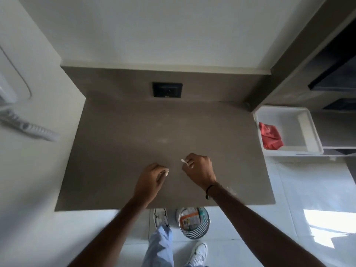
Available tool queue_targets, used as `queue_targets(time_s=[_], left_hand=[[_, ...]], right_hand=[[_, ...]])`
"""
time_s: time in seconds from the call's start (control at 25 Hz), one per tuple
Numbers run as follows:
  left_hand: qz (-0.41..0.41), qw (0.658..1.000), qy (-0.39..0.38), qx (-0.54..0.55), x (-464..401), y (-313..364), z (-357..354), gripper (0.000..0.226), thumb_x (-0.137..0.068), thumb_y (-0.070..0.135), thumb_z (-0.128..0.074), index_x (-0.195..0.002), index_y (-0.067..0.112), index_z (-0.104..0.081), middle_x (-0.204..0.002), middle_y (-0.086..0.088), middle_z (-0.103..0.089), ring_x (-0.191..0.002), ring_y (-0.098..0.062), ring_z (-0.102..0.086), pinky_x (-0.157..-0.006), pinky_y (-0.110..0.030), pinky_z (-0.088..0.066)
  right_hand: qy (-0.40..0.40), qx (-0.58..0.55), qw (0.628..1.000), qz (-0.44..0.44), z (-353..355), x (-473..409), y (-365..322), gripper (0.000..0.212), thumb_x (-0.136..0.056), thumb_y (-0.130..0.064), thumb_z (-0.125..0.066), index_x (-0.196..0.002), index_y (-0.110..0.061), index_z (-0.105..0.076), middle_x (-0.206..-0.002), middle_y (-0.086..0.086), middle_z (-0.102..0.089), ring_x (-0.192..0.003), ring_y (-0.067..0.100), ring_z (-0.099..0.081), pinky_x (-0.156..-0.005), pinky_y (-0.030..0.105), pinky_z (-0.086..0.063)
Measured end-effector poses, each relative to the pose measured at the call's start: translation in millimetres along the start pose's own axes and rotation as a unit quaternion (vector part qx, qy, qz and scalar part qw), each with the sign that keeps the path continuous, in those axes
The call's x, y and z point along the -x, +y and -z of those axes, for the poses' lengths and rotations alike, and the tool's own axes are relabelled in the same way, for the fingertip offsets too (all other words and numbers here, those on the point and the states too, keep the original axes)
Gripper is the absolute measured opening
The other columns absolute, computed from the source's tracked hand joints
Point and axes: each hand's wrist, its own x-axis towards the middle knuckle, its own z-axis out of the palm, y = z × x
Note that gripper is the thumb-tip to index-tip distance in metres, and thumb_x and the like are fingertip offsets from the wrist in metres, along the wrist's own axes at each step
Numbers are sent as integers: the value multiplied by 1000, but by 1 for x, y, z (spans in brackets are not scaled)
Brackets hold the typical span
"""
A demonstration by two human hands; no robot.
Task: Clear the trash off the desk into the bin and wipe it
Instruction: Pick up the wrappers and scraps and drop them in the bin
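Both hands hover over the near middle of the brown desk [119, 143]. My left hand [151, 180] is closed around a small white scrap of paper [166, 172] that peeks out by the thumb. My right hand [198, 168] pinches another small white paper scrap [184, 161] between its fingertips. A round wire bin [193, 222] stands on the floor just under the desk's front edge, holding an orange and white wrapper and other trash. A crumpled clear scrap [231, 190] lies on the desk beside my right wrist.
A black socket plate [167, 90] is set in the desk's back panel. A white tray [289, 130] with a red cloth [270, 138] sits on a shelf to the right. My legs and white shoes stand by the bin on the tiled floor.
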Motion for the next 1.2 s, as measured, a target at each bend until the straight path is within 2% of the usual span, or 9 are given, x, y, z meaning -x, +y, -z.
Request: queue_targets(time_s=[0.2, 0.44, 0.64, 0.8, 0.88, 0.96, 1.04, 1.08, 1.2], left_hand=[[-24, 999, -12, -45, 98, 55, -46, 23, -91, 30, -61, -96, 17, -79, -93, 2, -74, -94, -13, -60, -82, -25, -47], [-25, 978, -122, -169, 136, 93, -92, 22, -83, 25, -74, -104, 20, -78, -101, 2, -78, -98, -21, -68, -84, -39, -50], [-34, 988, -40, -148, 124, 102, -86, 15, -89, 20, -61, -92, 16, -75, -91, 1, -75, -89, -23, -65, -80, -36, -49], [-48, 994, -5, -103, 83, 107, -72, 10, -90, 15, -64, -89, 14, -74, -88, -2, -72, -86, -24, -64, -79, -44, -56], [-57, 992, -25, -106, 58, 112, -73, 22, -95, 26, -61, -109, 14, -73, -108, -7, -74, -102, -25, -65, -90, -50, -56], [-39, 980, -88, -174, 30, 121, -81, 59, -99, 53, -45, -149, 21, -46, -158, -13, -45, -146, -32, -41, -123, -57, -25], [-25, 964, -120, -236, -2, 136, -93, 83, -94, 73, -30, -161, 33, -1, -171, -10, 12, -158, -34, 10, -120, -52, 26], [-24, 960, -130, -248, -19, 145, -98, 87, -92, 78, -26, -159, 36, 10, -167, -9, 26, -155, -34, 23, -115, -52, 33], [-39, 954, -162, -249, -72, 172, -122, 87, -91, 79, -22, -157, 35, 14, -166, -8, 32, -153, -32, 31, -120, -58, 21]], right_hand=[[49, -34, 997, 45, 34, 113, 62, 14, -70, -9, -75, -83, -13, -78, -77, 1, -78, -61, 9, -68, -59, 13, -51], [-55, 24, 998, -18, 40, 174, 122, 19, -77, -19, -74, -95, -16, -76, -88, -1, -78, -64, 11, -67, -65, 23, -57], [-15, 35, 999, -20, 55, 172, 135, 12, -79, -12, -71, -90, -15, -76, -85, 0, -77, -57, 3, -56, -56, 1, -35], [70, 15, 997, 23, 82, 145, 127, 11, -77, -8, -66, -75, -17, -72, -71, -1, -72, -52, 9, -60, -49, 20, -52], [116, -1, 993, 22, 101, 128, 125, 10, -78, -12, -66, -82, -18, -73, -78, 0, -74, -60, 15, -68, -54, 26, -57], [143, 26, 989, -1, 121, 108, 126, 26, -79, -24, -67, -105, -23, -69, -101, 1, -75, -83, 20, -72, -66, 25, -57], [131, 93, 986, -49, 144, 84, 134, 66, -77, -45, -65, -138, -28, -47, -139, 1, -59, -119, 22, -60, -89, 37, -54], [115, 118, 983, -78, 156, 71, 140, 83, -76, -55, -62, -148, -28, -31, -152, 2, -45, -133, 23, -48, -102, 44, -48], [70, 140, 978, -141, 193, 28, 167, 104, -76, -66, -57, -156, -28, -3, -166, 5, -13, -151, 26, -19, -118, 57, -23]])
